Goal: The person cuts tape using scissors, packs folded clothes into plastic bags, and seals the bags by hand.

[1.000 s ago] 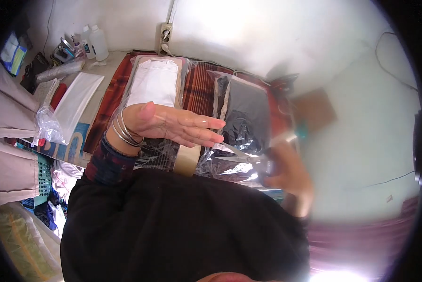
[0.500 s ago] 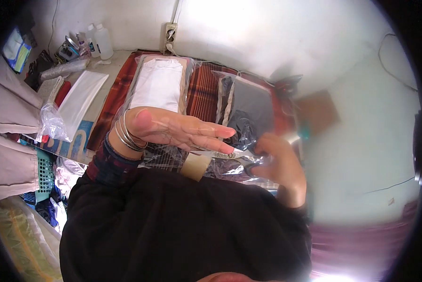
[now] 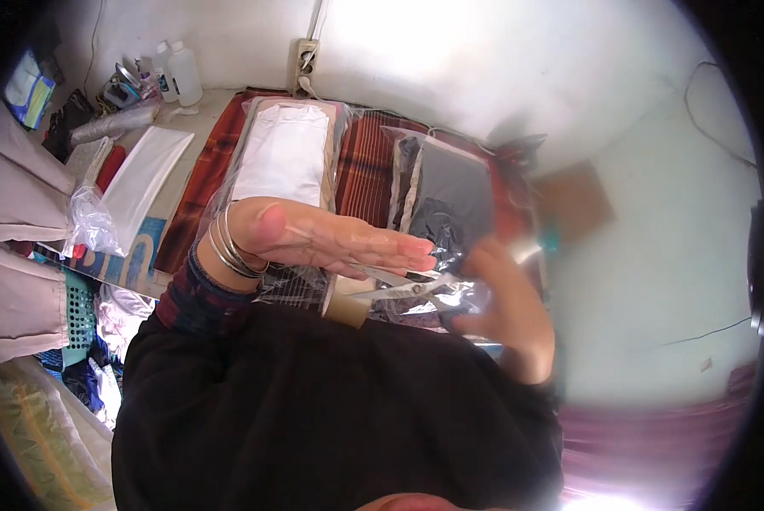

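Observation:
My left hand (image 3: 339, 238), with several silver bangles at its wrist, is held flat above the table, its fingers stretched out together to the right. My right hand (image 3: 510, 298), blurred, grips a pair of scissors (image 3: 416, 289) by dark handles. The scissor blades are spread and point left, passing just below my left fingers. Near the blade tips is a small tan piece (image 3: 346, 311) against my dark top; its kind I cannot make out. Under and behind the hands lies clear plastic packaging (image 3: 382, 311), partly hidden.
A plastic-wrapped white garment (image 3: 281, 153) and a bagged grey garment (image 3: 457, 183) lie on a striped red-brown cloth (image 3: 369, 157). White bottles (image 3: 184, 75) stand at the back left. A power strip (image 3: 306, 60) hangs on the wall. Pale fabric (image 3: 24, 281) hangs at the left.
The scissor blades have swung apart and now show clearly below my left hand. My left hand has shifted slightly right, its fingers closer together. My right fingers have spread wider.

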A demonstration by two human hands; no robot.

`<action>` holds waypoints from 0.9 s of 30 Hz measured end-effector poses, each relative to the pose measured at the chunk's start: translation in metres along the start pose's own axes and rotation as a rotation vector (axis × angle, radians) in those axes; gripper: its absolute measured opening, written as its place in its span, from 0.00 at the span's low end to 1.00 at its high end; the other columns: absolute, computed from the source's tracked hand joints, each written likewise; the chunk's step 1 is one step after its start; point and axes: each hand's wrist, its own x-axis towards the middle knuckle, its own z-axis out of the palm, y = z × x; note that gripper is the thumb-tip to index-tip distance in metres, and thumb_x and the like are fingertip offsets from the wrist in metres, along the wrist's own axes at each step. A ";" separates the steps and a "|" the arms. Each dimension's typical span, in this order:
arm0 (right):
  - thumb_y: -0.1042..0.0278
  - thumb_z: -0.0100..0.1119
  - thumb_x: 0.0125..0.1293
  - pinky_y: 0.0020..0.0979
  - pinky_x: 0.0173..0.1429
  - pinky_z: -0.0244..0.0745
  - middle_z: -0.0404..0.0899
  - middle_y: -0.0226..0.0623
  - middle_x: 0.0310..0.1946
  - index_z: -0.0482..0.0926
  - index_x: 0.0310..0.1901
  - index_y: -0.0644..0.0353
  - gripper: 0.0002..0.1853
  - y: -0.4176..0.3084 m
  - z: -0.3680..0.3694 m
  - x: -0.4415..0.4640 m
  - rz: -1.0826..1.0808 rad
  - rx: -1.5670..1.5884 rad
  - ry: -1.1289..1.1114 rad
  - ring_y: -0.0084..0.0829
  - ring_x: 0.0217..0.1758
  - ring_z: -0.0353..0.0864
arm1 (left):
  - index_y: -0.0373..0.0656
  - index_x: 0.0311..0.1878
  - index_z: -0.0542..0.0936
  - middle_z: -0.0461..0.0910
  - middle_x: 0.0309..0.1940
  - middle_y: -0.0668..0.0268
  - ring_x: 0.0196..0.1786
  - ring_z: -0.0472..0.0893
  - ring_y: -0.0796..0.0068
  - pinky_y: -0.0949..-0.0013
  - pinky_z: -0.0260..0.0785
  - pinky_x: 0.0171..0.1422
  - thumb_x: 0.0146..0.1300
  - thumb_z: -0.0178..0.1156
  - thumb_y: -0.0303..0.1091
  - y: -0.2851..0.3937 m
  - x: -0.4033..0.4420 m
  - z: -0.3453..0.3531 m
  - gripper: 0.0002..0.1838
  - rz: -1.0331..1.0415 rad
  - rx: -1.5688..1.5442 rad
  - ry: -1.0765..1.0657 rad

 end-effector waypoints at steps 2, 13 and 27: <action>0.72 0.73 0.31 0.36 0.46 0.68 0.68 0.41 0.37 0.72 0.39 0.63 0.27 0.006 -0.007 -0.013 0.072 -0.002 -0.008 0.44 0.44 0.71 | 0.24 0.72 0.42 0.39 0.73 0.37 0.78 0.40 0.46 0.51 0.32 0.78 0.53 0.38 0.82 0.004 0.000 -0.004 0.65 0.034 0.028 -0.010; 0.70 0.71 0.29 0.34 0.47 0.68 0.67 0.41 0.36 0.71 0.39 0.63 0.28 0.021 -0.007 -0.025 0.129 0.091 0.075 0.41 0.43 0.70 | 0.23 0.71 0.42 0.39 0.74 0.38 0.77 0.39 0.45 0.48 0.36 0.78 0.48 0.38 0.85 0.014 0.018 -0.014 0.70 0.147 0.037 -0.143; 0.75 0.74 0.29 0.37 0.42 0.69 0.70 0.39 0.34 0.73 0.36 0.61 0.26 0.013 -0.003 0.000 -0.071 -0.005 0.026 0.45 0.40 0.73 | 0.21 0.71 0.45 0.39 0.70 0.27 0.76 0.39 0.37 0.39 0.28 0.74 0.50 0.48 0.81 0.006 0.026 -0.008 0.68 0.275 -0.096 -0.232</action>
